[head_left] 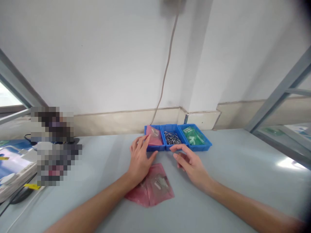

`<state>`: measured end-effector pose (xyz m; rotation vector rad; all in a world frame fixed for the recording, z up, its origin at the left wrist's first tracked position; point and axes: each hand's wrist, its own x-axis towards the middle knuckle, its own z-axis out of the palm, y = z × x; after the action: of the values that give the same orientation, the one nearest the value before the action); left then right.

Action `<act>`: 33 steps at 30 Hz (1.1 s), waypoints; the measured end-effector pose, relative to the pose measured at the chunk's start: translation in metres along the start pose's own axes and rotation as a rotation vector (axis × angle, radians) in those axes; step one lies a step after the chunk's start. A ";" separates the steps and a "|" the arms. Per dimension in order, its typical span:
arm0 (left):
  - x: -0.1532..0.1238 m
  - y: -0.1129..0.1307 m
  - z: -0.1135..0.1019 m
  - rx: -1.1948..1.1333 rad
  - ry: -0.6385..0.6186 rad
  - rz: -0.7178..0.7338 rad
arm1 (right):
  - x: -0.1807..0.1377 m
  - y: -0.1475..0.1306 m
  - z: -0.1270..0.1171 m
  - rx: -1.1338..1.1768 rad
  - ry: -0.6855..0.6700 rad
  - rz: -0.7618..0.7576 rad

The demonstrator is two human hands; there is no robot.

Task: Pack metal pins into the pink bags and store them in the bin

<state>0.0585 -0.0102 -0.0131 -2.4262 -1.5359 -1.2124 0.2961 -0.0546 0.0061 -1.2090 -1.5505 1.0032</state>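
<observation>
My left hand (139, 160) is open with its fingers spread, reaching to the front left of a blue bin (155, 148). Its fingertips lie at the edge of a pink plastic bag (155, 138) in that bin; whether they touch it I cannot tell. Under my left wrist, two pink bags (159, 191) with small light-coloured parts inside lie on the table, partly covered by the hand. My right hand (190, 165) hovers in front of the middle blue bin (168, 148), fingers curled, thumb and forefinger slightly apart, nothing visible between them. Small metal pieces, like screws (172, 138), fill that bin.
Green bags (194, 136) of small parts sit in the right blue bin (200, 148). A cable (167, 64) hangs down the wall behind the bins. At the left are a power strip (20, 176), cords and a blurred-out area. Grey metal frames (279, 90) stand at both sides.
</observation>
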 end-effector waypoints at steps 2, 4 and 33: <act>0.000 0.000 0.000 -0.007 -0.009 -0.008 | 0.000 0.001 0.000 -0.012 -0.003 -0.001; 0.000 0.001 -0.001 -0.011 -0.016 -0.015 | 0.000 0.001 0.000 -0.018 -0.004 -0.005; -0.002 0.003 -0.001 0.050 -0.090 0.073 | -0.004 0.002 0.006 -0.361 -0.188 -0.187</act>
<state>0.0595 -0.0138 -0.0131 -2.5132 -1.4661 -1.0533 0.2915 -0.0590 0.0020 -1.2064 -2.0173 0.7514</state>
